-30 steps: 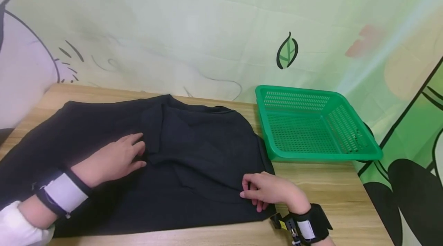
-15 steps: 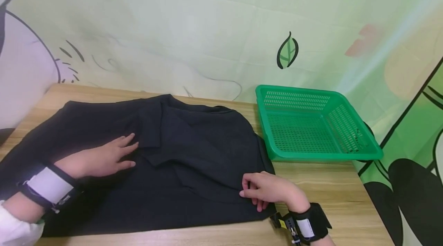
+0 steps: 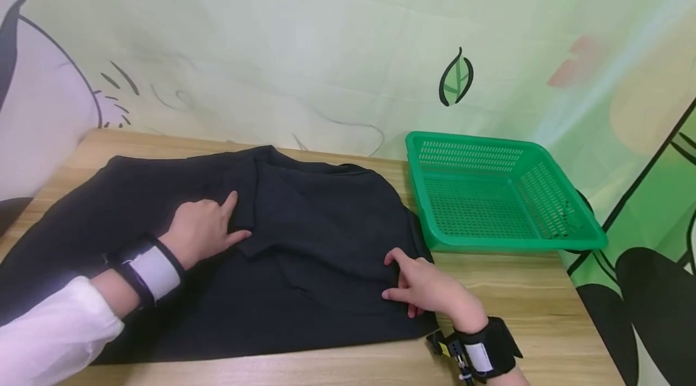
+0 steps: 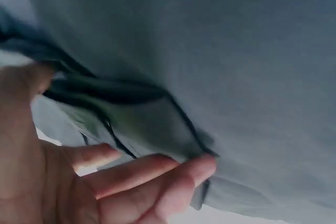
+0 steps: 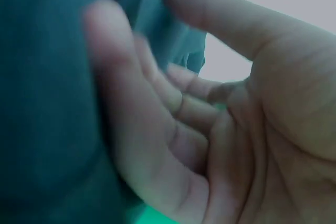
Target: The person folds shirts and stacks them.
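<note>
A black garment (image 3: 331, 223) lies spread over the table, with soft wrinkles across its middle. On it is a narrow folded flap (image 3: 247, 196), whose layered edge (image 4: 152, 95) also shows in the left wrist view. My left hand (image 3: 201, 229) is at this flap, index finger and thumb extended and apart, fingertips against the cloth. My right hand (image 3: 429, 289) rests near the garment's right edge, thumb and index finger apart and the other fingers loosely bent. In the right wrist view, nothing is pinched between the right fingers (image 5: 113, 40).
A green perforated plastic basket (image 3: 489, 205) stands at the back right of the wooden table (image 3: 516, 289), close beside the garment. Behind the table hangs a printed cloth backdrop (image 3: 304, 41). Both wrists wear camera straps.
My left hand drew back left with fingers spread, then came right to the flap with its index finger pointing. The right thumb and index finger have spread apart. The garment looks nearly unchanged.
</note>
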Tool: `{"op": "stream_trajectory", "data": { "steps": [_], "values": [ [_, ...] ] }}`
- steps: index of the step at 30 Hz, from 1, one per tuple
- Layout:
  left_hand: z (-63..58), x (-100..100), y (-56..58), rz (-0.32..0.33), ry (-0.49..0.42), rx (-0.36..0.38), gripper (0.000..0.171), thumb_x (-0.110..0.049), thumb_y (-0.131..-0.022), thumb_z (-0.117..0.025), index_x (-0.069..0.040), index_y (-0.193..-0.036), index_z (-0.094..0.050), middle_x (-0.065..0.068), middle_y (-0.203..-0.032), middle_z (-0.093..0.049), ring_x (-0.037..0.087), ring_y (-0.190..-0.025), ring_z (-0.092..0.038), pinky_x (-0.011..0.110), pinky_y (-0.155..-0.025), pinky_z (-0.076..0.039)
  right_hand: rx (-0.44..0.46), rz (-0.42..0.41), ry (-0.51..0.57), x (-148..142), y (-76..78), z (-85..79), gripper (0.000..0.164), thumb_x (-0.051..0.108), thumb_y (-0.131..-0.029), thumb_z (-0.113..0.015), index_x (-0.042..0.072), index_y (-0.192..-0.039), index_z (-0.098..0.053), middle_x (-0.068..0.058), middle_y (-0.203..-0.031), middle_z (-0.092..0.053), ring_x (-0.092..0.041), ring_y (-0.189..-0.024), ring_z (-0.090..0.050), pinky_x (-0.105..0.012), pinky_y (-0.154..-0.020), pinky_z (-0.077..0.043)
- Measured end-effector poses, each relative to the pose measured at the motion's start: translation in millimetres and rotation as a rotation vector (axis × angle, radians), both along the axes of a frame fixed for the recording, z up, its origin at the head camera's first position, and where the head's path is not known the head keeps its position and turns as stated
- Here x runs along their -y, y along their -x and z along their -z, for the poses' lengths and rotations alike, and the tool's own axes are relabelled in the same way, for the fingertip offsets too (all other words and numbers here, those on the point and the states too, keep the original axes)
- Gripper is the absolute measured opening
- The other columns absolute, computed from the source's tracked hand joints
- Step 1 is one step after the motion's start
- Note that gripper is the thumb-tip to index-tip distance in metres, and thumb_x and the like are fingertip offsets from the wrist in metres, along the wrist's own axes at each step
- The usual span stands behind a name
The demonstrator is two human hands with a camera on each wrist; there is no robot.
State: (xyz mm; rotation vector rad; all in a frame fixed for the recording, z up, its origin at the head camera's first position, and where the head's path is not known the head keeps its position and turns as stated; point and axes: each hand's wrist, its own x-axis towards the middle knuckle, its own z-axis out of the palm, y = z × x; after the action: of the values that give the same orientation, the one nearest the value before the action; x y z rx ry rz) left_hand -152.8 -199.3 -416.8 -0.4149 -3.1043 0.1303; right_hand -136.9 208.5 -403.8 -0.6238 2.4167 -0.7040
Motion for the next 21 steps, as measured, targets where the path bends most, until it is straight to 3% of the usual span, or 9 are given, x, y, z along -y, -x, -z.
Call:
{"op": "stream_trajectory", "data": {
  "steps": [3, 5, 8, 13, 17, 18, 20, 21],
  "values": [
    [0.4, -4, 2.2, 0.034, 0.023, -0.088, 0.050, -0.038, -0.091, -0.070, 0.005, -0.115, -0.064, 0.006, -0.050, -0.046, 0.021, -0.043, -0.047, 0.029, -0.040, -0.043, -0.163, -0.021, -0.062, -1, 0.4, -1.4, 0.050, 0.020, -0.087, -0.078, 0.004, -0.124, -0.049, 0.003, -0.065, -0.054, -0.007, -0.050, -0.052, -0.021, -0.054, -0.044],
    [-3.9, 0, 4.5, 0.048, -0.050, -0.107, 0.030, -0.022, -0.090, -0.073, 0.004, -0.102, -0.066, 0.007, -0.052, -0.049, 0.021, -0.044, -0.047, 0.031, -0.041, -0.043, -0.257, -0.018, -0.108, -1, 0.1, -1.5, 0.047, 0.020, -0.084, -0.081, 0.005, -0.118, -0.052, 0.001, -0.070, -0.052, -0.008, -0.059, -0.047, -0.022, -0.059, -0.040],
    [-18.5, 14, 9.2, 0.051, -0.210, -0.080, 0.012, -0.006, -0.087, -0.072, 0.000, -0.097, -0.069, 0.012, -0.069, -0.065, 0.022, -0.054, -0.053, 0.036, -0.047, -0.049, -0.322, 0.008, -0.169, 1, -0.9, -1.2, 0.041, 0.020, -0.081, -0.083, 0.008, -0.107, -0.054, -0.002, -0.080, -0.049, -0.012, -0.071, -0.044, -0.025, -0.064, -0.039],
    [-54.9, 54, 7.3, 0.024, -0.422, -0.105, 0.020, 0.002, -0.086, -0.065, -0.008, -0.101, -0.073, 0.016, -0.100, -0.073, 0.026, -0.077, -0.061, 0.046, -0.067, -0.052, -0.338, 0.021, -0.184, 2, -1.4, 0.7, 0.040, 0.019, -0.081, -0.083, 0.008, -0.101, -0.052, -0.002, -0.085, -0.048, -0.015, -0.077, -0.045, -0.028, -0.068, -0.040],
    [-74.0, 94, -2.6, 0.017, -0.566, -0.188, 0.020, 0.005, -0.087, -0.061, -0.009, -0.096, -0.072, 0.015, -0.110, -0.072, 0.027, -0.096, -0.061, 0.020, -0.086, -0.043, -0.368, -0.019, -0.141, -1, -0.3, 3.5, 0.036, 0.017, -0.082, -0.082, 0.007, -0.097, -0.051, 0.001, -0.076, -0.047, -0.010, -0.069, -0.043, -0.024, -0.063, -0.037],
    [-76.0, 105, -6.1, -0.013, -0.612, -0.193, 0.021, 0.005, -0.088, -0.059, -0.009, -0.095, -0.072, 0.005, -0.117, -0.071, 0.029, -0.102, -0.059, 0.014, -0.086, -0.038, -0.372, -0.023, -0.131, -2, 0.1, 4.5, 0.035, 0.016, -0.082, -0.082, 0.008, -0.095, -0.051, 0.001, -0.074, -0.046, -0.009, -0.067, -0.042, -0.023, -0.061, -0.036],
    [-78.0, 125, -12.5, -0.033, -0.777, -0.226, 0.024, 0.009, -0.089, -0.053, -0.007, -0.089, -0.071, -0.009, -0.118, -0.069, 0.019, -0.114, -0.055, 0.005, -0.086, -0.030, -0.378, -0.029, -0.128, -3, 0.8, 6.1, 0.030, 0.015, -0.084, -0.080, 0.009, -0.089, -0.051, 0.003, -0.071, -0.045, -0.008, -0.064, -0.040, -0.021, -0.059, -0.035],
    [-77.9, 135, -14.8, -0.005, -0.882, -0.266, 0.026, 0.012, -0.088, -0.050, -0.004, -0.084, -0.070, -0.012, -0.118, -0.068, 0.017, -0.117, -0.055, 0.004, -0.088, -0.030, -0.380, -0.027, -0.131, -3, 1.0, 6.6, 0.028, 0.015, -0.085, -0.079, 0.009, -0.085, -0.051, 0.003, -0.070, -0.044, -0.007, -0.064, -0.039, -0.021, -0.059, -0.035]
  ]
}}
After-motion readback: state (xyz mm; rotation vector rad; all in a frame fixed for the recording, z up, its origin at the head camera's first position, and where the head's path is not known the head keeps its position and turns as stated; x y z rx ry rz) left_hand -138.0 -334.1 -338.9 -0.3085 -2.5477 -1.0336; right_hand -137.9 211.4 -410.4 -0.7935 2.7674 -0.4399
